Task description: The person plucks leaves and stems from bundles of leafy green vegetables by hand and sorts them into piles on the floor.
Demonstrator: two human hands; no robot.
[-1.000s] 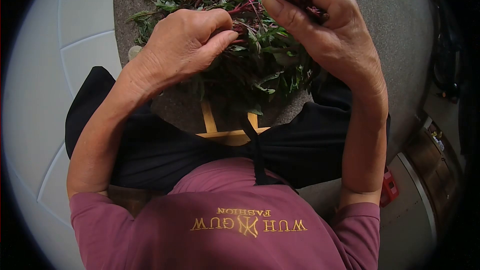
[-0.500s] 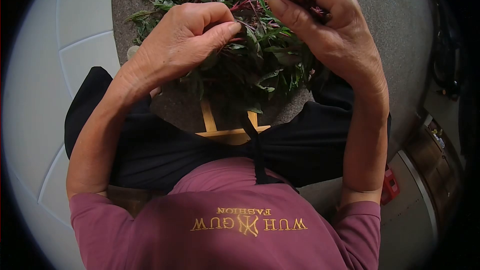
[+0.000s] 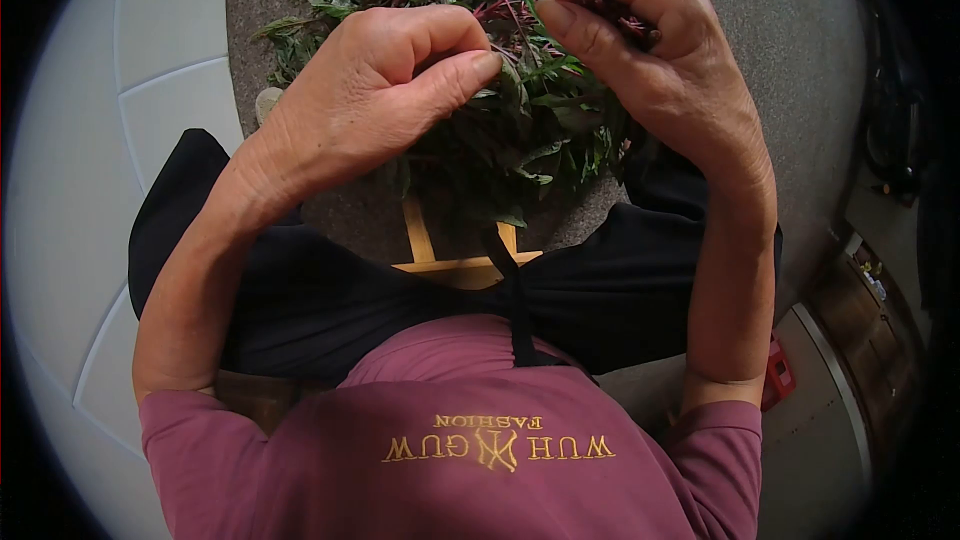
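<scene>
A heap of leafy greens (image 3: 540,125) with dark green leaves and reddish-purple stems lies in front of me. Over its left side is my left hand (image 3: 400,80), thumb and forefinger pinched on a leafy sprig (image 3: 514,85) that hangs from the fingertips. My right hand (image 3: 665,55) is closed at the upper right of the heap, its fingers curled around a bundle of dark red stems (image 3: 622,18). Thumb and forefinger of that hand come together near the heap's stems; whether they pinch another stem is hidden.
Under the heap is rough grey ground (image 3: 800,90), with pale tiles (image 3: 175,20) to the left. A wooden stool (image 3: 465,268) shows between my knees. At the right are a red object (image 3: 778,375) and a dark brown wooden piece (image 3: 870,325).
My left hand has shifted slightly right, closer to my right hand, still pinching the sprig. The right hand has barely moved and keeps its stems.
</scene>
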